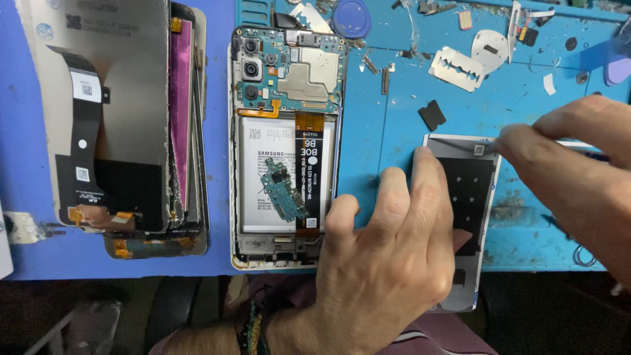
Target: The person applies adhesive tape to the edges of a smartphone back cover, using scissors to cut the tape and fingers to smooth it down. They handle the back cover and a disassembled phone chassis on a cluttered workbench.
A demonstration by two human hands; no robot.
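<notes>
Your left hand (388, 263) presses flat, fingers apart, on the grey phone screen panel (470, 190) at lower right, your right hand (578, 171) pinches its top edge, while the opened white phone (286, 151) lies uncovered.

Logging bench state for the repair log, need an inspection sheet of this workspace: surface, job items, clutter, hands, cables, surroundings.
Surface: blue work mat, scuffed and stained, over a blue table.
Job's things: grey and black back panel flat on the mat under both hands; opened phone beside it, circuit board and battery exposed, a small green board lying loose on the battery.
Clutter: razor blade, stack of screen panels, small black pad, blue round disc, metal scraps.
Hands: left hand pressing the panel flat; right hand pinching its top edge.
Cables: black flex ribbon across the battery.
Surroundings: dark floor below the table edge.
</notes>
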